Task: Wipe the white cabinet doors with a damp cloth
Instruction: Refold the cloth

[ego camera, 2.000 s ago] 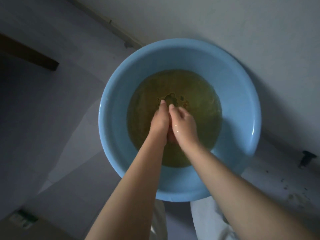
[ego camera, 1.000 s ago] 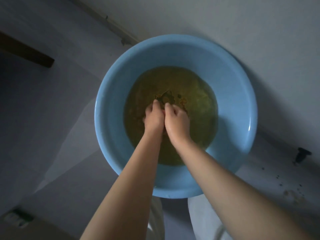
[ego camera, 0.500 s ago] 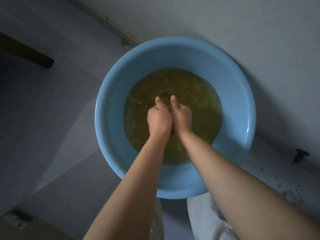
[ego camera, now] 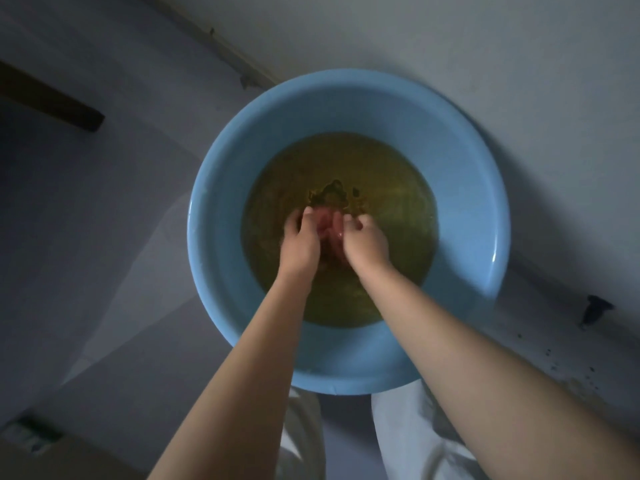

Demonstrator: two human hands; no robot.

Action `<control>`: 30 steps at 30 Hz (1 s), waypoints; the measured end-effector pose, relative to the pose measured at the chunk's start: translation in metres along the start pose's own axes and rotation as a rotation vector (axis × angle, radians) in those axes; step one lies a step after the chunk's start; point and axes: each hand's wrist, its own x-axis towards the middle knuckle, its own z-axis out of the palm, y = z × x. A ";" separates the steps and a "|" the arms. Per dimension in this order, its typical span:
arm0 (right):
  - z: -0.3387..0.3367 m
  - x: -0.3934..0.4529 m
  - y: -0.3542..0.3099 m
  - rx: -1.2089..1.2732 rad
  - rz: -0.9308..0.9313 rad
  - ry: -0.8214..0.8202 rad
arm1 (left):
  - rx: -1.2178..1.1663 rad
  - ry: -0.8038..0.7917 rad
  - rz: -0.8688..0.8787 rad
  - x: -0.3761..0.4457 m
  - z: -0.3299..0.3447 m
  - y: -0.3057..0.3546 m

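A round blue basin stands on the floor, holding murky yellow-green water. Both my hands are down in the water at the basin's middle. My left hand and my right hand face each other with curled fingers. Together they grip a small bunched reddish cloth, which is mostly hidden between the palms. Just beyond the fingertips a dark blotch shows in the water; I cannot tell what it is. No cabinet door is plainly in view.
A pale wall rises behind the basin, with a skirting strip along its foot. A dark wooden bar lies at the left. A small dark fitting and dirt specks mark the floor at the right. My light trousers are below the basin.
My hands were pressed tight together as fists half a second ago; they have now parted slightly, and the reddish cloth shows between them. The water surface is rippling.
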 end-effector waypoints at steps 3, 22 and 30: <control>0.010 -0.027 -0.015 0.227 -0.161 -0.003 | -0.111 -0.047 -0.015 -0.007 0.002 0.012; 0.004 0.001 -0.004 0.079 -0.277 0.076 | 0.000 0.166 0.371 -0.028 0.017 0.001; -0.027 0.023 0.025 -0.083 -0.148 0.113 | 0.034 0.289 0.274 -0.017 -0.006 -0.022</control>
